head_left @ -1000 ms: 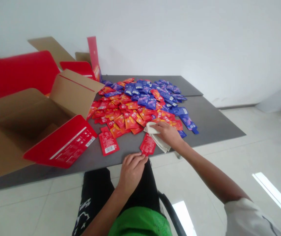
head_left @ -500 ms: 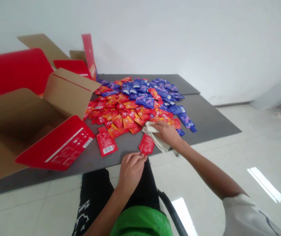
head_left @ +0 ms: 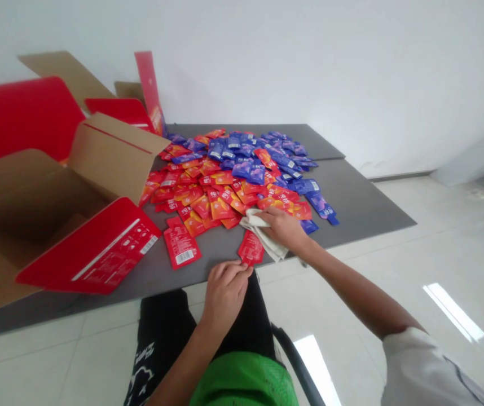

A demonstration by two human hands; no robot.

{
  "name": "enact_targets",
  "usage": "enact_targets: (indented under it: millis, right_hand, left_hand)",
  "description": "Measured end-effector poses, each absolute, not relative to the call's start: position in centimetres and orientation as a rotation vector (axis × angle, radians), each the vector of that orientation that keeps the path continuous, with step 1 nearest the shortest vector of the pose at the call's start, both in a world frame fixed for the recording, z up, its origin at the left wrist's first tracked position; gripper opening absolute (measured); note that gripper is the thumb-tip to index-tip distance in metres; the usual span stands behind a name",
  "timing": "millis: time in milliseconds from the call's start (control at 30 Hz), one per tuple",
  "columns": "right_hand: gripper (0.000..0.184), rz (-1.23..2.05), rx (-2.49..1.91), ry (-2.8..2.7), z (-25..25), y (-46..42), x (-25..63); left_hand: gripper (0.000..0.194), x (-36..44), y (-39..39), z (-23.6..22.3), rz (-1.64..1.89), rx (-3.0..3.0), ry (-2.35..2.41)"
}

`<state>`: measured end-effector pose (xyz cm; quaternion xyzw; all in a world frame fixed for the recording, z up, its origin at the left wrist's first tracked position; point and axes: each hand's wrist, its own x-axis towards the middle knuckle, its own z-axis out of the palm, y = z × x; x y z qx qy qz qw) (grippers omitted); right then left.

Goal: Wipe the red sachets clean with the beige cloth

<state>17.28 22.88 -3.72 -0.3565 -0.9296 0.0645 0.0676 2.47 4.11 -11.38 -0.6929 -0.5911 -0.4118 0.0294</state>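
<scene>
My left hand [head_left: 225, 290] sits at the table's near edge, its closed fingertips pinching the lower end of a red sachet [head_left: 250, 248]. My right hand [head_left: 282, 228] grips a crumpled off-white cloth [head_left: 269, 245] on the grey table [head_left: 364, 208], just beside that sachet. A large heap of foil sachets [head_left: 229, 180] lies beyond the hands, red-orange at the front and blue-purple at the back. Another red sachet [head_left: 181, 245] lies apart from the heap, left of my hands.
An open cardboard carton [head_left: 34, 192] with red-printed panels overhangs the table's left side. A loose red printed panel [head_left: 93, 251] lies at its front. Black shorts [head_left: 166, 316] and a green item [head_left: 242, 380] sit below the table edge, with a curved black chair rail [head_left: 297, 355] to the right.
The whole scene has drifted slightly left and up in the view. My right hand and the cloth have shifted a little left; my left hand and the sachet hold their places on the table.
</scene>
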Motion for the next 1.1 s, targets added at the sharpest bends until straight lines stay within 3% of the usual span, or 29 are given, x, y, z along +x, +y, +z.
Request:
enact_targets:
  millis: [267,500,700,933,1100]
  right_hand:
    - [0.040,0.359,-0.798,-2.899,-4.1,18.1,17.0]
    - [0.039,0.171,-1.071,-2.808,-3.0,22.6,17.0]
    - [0.040,0.339,-0.790,-2.867,-3.8,18.1,17.4]
    - [0.039,0.192,-1.076,-2.800,-3.6,22.4,17.3]
    - [0.042,0.298,-0.854,-2.812,-3.7,19.0,17.7]
  left_hand:
    - [0.016,2.5,4.1,-11.6,-1.272,-2.128,-1.850]
    - [0.017,2.5,4.1,-11.5,-1.287,-2.126,-1.846]
    - [0.017,2.6,4.1,-11.7,-1.281,-2.111,-1.853]
    - [0.017,2.5,4.2,-11.6,-1.293,-2.116,-1.834]
    - [0.015,2.6,4.1,-11.7,-1.335,-2.105,-1.823]
